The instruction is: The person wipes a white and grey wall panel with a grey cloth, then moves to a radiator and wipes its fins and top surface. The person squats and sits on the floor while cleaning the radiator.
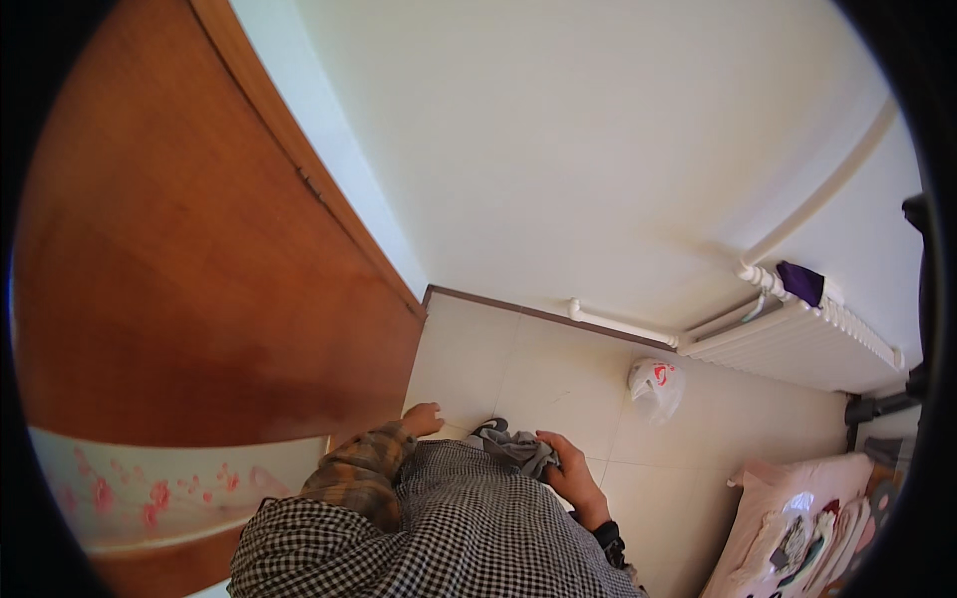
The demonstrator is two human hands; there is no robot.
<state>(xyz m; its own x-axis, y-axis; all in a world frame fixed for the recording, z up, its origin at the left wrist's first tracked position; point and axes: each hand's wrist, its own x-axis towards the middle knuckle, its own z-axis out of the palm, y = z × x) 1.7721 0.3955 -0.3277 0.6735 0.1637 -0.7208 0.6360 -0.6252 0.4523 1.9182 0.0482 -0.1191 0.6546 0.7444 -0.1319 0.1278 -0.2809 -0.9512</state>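
Note:
Near the body, my right hand [574, 472] is closed around a crumpled grey cloth [523, 450]. The cloth hangs just in front of the black-and-white checked garment [478, 516] that I wear. My left hand [423, 420] reaches out past a plaid sleeve, close to the wooden door, with its fingers apart and nothing seen in them. A dark shoe [490, 427] shows on the floor between the two hands, partly covered by the cloth and the garment.
A brown wooden door [194, 247] fills the left side. A white plastic bag [656, 387] lies on the tiled floor [553, 389]. At right, a white radiator [807, 344] bears a purple cloth [801, 283]. Folded clothes [811, 542] lie on a pink cover [755, 501] at lower right.

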